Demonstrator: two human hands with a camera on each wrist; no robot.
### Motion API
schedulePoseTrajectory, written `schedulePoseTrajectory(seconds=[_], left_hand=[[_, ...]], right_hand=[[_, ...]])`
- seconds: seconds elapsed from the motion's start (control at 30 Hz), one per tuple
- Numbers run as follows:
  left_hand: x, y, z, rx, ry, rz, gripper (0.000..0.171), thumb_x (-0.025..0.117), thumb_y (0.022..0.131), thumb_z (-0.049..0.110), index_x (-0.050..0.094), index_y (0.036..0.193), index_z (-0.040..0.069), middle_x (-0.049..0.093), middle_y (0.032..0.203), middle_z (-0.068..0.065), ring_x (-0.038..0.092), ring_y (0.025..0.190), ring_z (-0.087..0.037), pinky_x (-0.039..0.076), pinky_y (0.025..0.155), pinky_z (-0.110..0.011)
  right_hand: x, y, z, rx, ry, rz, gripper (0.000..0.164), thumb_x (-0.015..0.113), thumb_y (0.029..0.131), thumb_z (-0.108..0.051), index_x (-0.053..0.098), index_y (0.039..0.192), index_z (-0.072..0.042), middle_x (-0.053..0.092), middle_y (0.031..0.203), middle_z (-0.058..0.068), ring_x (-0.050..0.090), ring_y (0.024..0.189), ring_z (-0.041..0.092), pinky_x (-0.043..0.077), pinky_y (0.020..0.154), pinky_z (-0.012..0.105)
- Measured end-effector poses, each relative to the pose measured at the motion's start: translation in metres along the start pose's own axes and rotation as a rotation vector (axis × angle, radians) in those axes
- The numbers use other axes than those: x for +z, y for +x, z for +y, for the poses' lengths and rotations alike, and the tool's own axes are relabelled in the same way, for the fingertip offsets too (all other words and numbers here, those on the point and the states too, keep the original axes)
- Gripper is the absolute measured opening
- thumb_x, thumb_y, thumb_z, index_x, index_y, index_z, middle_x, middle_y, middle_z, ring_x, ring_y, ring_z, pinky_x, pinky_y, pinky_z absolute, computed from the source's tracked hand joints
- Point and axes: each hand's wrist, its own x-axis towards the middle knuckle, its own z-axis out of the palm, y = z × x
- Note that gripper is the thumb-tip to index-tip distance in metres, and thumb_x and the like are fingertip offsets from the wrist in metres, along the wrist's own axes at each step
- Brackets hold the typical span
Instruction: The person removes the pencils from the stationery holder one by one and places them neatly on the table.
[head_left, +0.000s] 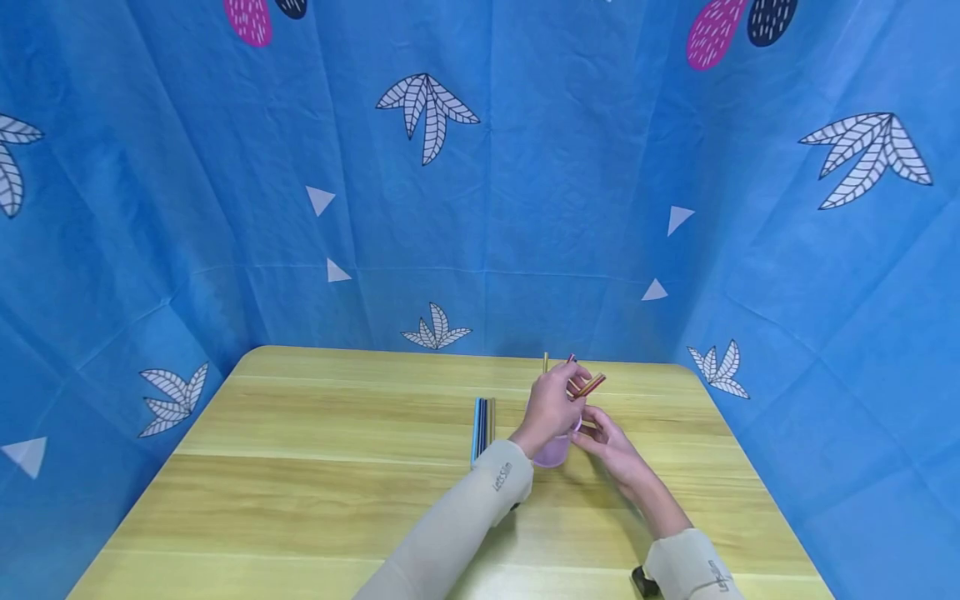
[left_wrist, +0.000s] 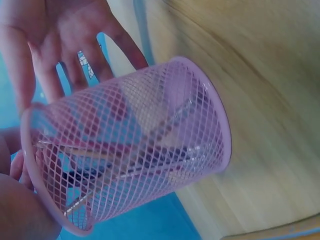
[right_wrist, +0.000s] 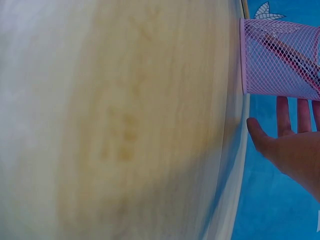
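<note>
A pink mesh pencil cup [left_wrist: 125, 145] stands on the table, with several pencils [left_wrist: 165, 125] leaning inside it. In the head view my left hand [head_left: 557, 402] is over the cup's mouth, fingers curled about pencils [head_left: 590, 386] whose ends stick out tilted to the right. The cup partly hides in that view behind this hand. On the cup's right side is my right hand [head_left: 611, 446], its fingers spread along the wall. The right wrist view shows its straight fingers [right_wrist: 283, 115] by the mesh, with the thumb apart.
Left of the cup, dark blue, light blue and brown pencils [head_left: 483, 429] lie side by side on the wooden table [head_left: 300, 467]. A blue patterned curtain [head_left: 525, 208] encloses the back and both sides.
</note>
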Motion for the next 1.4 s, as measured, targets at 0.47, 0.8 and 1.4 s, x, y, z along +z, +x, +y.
schedulePoseTrajectory(seconds=[0.47,0.8,1.4], left_hand=[[-0.005,0.001,-0.002,0.019,0.027,0.021,0.04,0.077,0.081,-0.003,0.071,0.116,0.015,0.071,0.096,0.002,0.065,0.079,-0.002,0.053,0.071,-0.01],[-0.012,0.0,0.0,0.091,-0.019,0.078,0.036,0.075,0.083,-0.004,0.072,0.116,0.012,0.071,0.096,-0.001,0.065,0.078,-0.003,0.053,0.069,-0.008],[-0.04,0.0,0.011,0.16,-0.2,0.201,0.031,0.071,0.085,-0.008,0.069,0.113,0.004,0.071,0.1,-0.009,0.072,0.085,-0.016,0.059,0.075,-0.012]], right_hand=[[0.0,-0.002,-0.001,0.024,-0.018,0.002,0.064,0.064,0.101,-0.014,0.034,0.155,0.002,0.04,0.157,0.025,0.043,0.143,0.039,0.045,0.114,0.034],[-0.001,0.0,0.0,0.029,0.002,0.005,0.063,0.063,0.101,-0.012,0.033,0.155,0.001,0.041,0.157,0.027,0.04,0.146,0.045,0.039,0.121,0.048],[-0.001,0.002,0.0,0.021,0.012,-0.006,0.062,0.063,0.102,-0.01,0.034,0.155,0.002,0.039,0.158,0.026,0.039,0.147,0.045,0.044,0.116,0.034]])
